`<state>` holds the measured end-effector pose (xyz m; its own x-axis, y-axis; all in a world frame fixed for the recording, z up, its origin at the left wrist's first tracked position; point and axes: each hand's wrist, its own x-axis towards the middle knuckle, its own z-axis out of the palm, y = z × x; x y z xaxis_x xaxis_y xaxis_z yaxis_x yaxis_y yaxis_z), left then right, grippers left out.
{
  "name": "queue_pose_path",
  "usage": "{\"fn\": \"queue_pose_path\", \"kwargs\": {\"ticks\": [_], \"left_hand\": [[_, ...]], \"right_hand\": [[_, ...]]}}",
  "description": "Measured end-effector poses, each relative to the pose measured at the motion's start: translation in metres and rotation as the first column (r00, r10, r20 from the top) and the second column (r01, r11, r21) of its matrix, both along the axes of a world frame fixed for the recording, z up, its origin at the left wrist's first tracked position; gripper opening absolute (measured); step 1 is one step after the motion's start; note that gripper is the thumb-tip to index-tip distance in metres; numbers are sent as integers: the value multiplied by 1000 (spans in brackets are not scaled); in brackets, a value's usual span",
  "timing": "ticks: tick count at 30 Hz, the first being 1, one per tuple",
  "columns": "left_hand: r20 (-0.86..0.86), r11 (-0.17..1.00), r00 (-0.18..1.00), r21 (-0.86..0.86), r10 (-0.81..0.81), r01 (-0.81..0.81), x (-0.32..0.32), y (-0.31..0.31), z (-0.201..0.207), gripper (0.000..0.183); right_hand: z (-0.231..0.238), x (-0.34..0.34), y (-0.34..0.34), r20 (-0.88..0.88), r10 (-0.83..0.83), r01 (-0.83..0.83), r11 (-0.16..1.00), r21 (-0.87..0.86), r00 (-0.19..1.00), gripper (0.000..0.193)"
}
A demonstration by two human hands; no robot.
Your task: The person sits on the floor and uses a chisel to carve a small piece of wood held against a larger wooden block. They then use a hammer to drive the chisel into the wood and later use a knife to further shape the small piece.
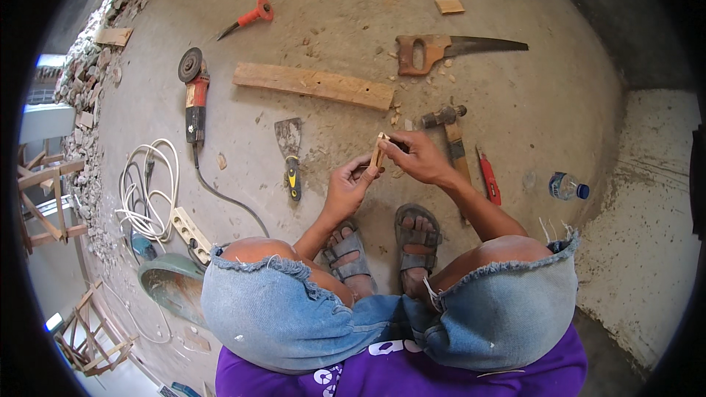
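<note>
Both hands meet in front of my knees around a small piece of wood [378, 153], pale and narrow, held upright. My left hand [348, 187] grips its lower end between thumb and fingers. Its upper end is pinched by my right hand [416, 156]; whether anything else is in those fingers I cannot make out. Beyond the right hand lies a hammer [454, 140], its handle partly behind my right forearm. A red utility knife [488, 178] rests to the right of that forearm. Left of my left hand is a scraper [291, 154] with a yellow and black handle.
A wooden beam [312, 85] lies ahead, with a handsaw [434, 50] to its right. Leftward are an angle grinder [195, 99], a red-handled chisel [250, 17], a coiled white cable [151, 191], a power strip [191, 234] and a green basin [170, 283]. A plastic bottle [568, 186] lies at right.
</note>
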<state>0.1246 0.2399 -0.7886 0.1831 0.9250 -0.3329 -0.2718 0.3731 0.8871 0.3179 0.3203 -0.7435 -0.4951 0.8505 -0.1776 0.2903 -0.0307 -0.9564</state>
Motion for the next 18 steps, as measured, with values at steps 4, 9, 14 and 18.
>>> {"fn": "queue_pose_path", "kwargs": {"ticks": [4,9,14,18], "left_hand": [[-256,991,962,69,-91,112,3,4,7,39],[-43,994,993,-7,-110,110,-8,8,8,39],[151,986,982,-98,-116,132,-17,12,15,42],[174,987,983,-138,-53,78,-13,13,17,41]], "right_hand": [[-1,-7,-4,44,-74,77,996,-50,996,32],[-6,1,0,16,23,-24,997,75,1000,33],[-10,5,0,-237,-11,-46,971,-236,971,33],[-15,8,11,-355,-4,-132,924,-358,935,33]]}}
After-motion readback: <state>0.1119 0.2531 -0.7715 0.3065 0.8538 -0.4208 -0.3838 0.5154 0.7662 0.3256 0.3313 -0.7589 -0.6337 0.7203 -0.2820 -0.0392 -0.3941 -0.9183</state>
